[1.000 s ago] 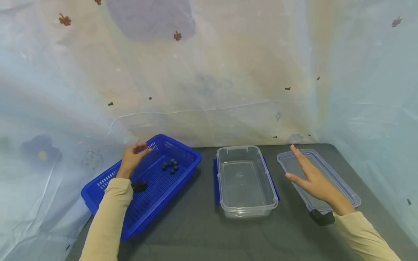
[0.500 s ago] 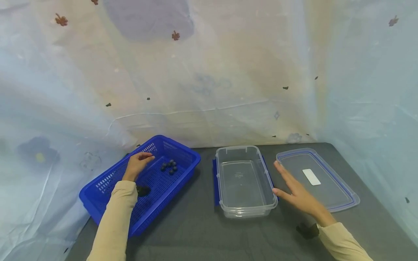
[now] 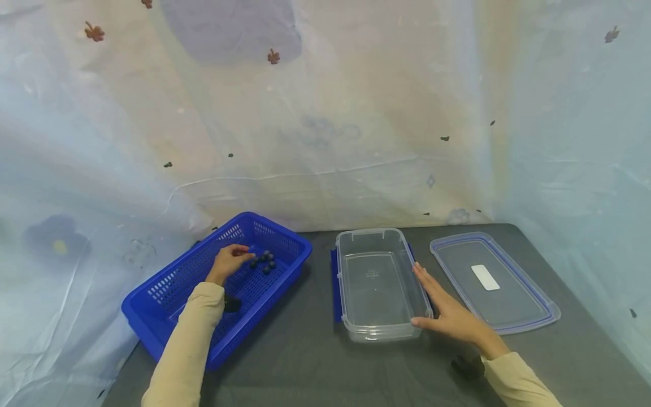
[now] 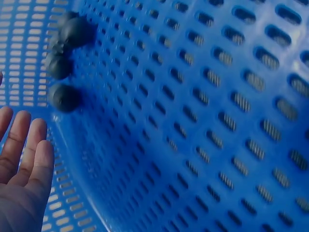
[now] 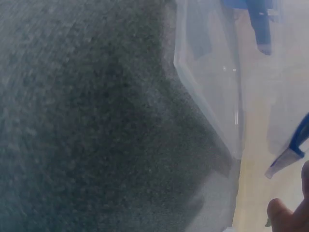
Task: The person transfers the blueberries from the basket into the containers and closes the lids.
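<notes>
My left hand point(image 3: 229, 263) reaches into the blue perforated basket point(image 3: 254, 289), fingertips beside a small cluster of dark round blueberries point(image 3: 272, 264). In the left wrist view the fingers of this hand point(image 4: 24, 179) are extended, just short of the blueberries point(image 4: 63, 97); no berry shows in its grasp. My right hand point(image 3: 450, 317) is at the right side of the clear plastic food container point(image 3: 386, 329), fingers straight and thumb spread near its front corner. Whether it touches the rim is hard to tell. Only the fingertips of the right hand point(image 5: 288, 220) show in the right wrist view.
A clear lid point(image 3: 508, 305) with a blue seal and a white label point(image 3: 485, 277) lies on the grey tabletop point(image 3: 315, 367) to the right. Blue side flaps point(image 3: 336, 288) hang down from the container. A patterned curtain point(image 3: 325, 113) rises behind the table.
The left hand has moved right and down within the basket, closer to the blueberries. From over the lid, the right hand has come left to the container's side, uncovering the lid's label.
</notes>
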Demonstrator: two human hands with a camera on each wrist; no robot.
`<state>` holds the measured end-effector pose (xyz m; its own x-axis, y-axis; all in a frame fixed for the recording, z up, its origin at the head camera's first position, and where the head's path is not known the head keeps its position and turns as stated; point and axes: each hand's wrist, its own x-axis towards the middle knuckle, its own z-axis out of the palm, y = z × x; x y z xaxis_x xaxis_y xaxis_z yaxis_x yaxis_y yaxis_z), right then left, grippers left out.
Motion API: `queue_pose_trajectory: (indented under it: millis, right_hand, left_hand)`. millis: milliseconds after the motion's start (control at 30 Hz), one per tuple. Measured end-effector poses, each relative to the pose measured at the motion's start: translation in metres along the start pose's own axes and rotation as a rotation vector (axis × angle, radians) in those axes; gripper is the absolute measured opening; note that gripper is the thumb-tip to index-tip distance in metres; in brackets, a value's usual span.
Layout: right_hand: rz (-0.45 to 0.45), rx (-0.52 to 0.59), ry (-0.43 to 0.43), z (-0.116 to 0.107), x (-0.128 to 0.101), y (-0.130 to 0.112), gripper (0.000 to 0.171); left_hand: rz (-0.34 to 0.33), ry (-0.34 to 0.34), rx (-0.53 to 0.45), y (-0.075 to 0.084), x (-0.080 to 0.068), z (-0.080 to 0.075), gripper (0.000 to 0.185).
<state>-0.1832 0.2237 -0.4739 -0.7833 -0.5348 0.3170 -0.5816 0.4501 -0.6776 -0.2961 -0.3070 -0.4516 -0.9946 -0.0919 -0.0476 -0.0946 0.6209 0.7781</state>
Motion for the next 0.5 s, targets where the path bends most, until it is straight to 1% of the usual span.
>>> queue_pose_trajectory:
  millis: [133, 233, 500]
  right_hand:
    - [-0.005, -0.055, 0.009, 0.002, 0.001, 0.003, 0.11]
    - [0.002, -0.075, 0.013, 0.002, 0.001, 0.004, 0.112]
    - [0.013, -0.093, 0.022, 0.002, 0.002, 0.005, 0.113]
  left_hand:
    - [0.005, 0.004, 0.052, 0.001, 0.0, 0.007, 0.042]
    - [0.014, 0.028, 0.091, 0.0, 0.0, 0.011, 0.039]
    - [-0.038, 0.074, 0.106, -0.005, -0.002, 0.02, 0.032]
